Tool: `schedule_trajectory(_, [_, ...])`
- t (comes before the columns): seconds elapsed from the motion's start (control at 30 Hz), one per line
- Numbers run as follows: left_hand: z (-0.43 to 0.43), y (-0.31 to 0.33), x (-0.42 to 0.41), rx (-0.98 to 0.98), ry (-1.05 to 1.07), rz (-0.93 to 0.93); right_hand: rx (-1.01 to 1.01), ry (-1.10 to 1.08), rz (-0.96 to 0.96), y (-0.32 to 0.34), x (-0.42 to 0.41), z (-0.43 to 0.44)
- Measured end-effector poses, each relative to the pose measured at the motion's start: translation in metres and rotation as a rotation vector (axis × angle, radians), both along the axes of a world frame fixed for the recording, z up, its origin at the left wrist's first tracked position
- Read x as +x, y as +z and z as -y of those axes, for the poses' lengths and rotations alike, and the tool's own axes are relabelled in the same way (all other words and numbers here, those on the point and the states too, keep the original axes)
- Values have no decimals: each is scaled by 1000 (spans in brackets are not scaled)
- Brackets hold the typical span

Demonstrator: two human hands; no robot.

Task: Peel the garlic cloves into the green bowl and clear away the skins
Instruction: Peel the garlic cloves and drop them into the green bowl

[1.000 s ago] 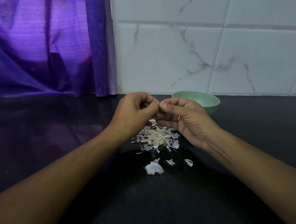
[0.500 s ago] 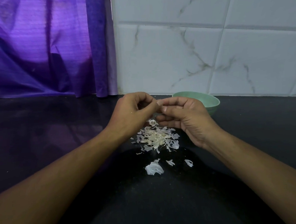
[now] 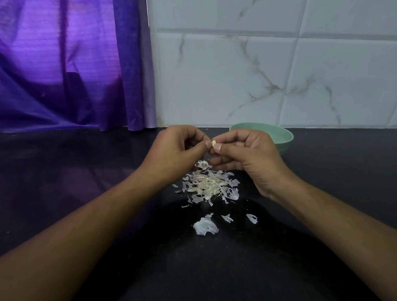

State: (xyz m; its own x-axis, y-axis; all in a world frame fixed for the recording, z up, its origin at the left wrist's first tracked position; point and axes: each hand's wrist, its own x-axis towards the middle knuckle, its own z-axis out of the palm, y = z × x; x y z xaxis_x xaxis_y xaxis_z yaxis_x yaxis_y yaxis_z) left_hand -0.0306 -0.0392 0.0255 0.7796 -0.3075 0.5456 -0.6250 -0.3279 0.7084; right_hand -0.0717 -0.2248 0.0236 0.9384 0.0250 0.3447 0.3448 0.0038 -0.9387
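Two hands meet above the skins, fingers curled. Left hand [image 3: 176, 149] and right hand [image 3: 246, 156] both pinch one garlic clove [image 3: 213, 143] between thumb and forefinger tips. Only a small pale glossy nub shows, standing roughly upright; its long axis is hidden by the fingers. Skin pile [image 3: 209, 184] lies just below: thin, papery, curled white-cream flakes. Loose skin pieces [image 3: 205, 226] lie nearer, apart from the pile. Green bowl [image 3: 284, 137], smooth, round and matte, is behind the right hand. Black speckled counter [image 3: 78, 181]. Purple curtain [image 3: 48, 66], white marble-veined tiles [image 3: 280, 64].
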Motion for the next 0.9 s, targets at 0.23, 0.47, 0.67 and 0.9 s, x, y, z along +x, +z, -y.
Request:
schedule_trajectory(0.23, [2,0,-3,47,53,67,-36,5,14,-1,0,0])
schedule_trajectory(0.47, [4,0,-2,-34,2,-62,46,85,-46,0,0,-1])
schedule_trajectory(0.67, [4,1,-3,-95,-42,-145,48,86,-27,0,2,1])
schedule_trajectory(0.9, [3,0,-4,-114,-83,-121,78,87,-83,-1,3,2])
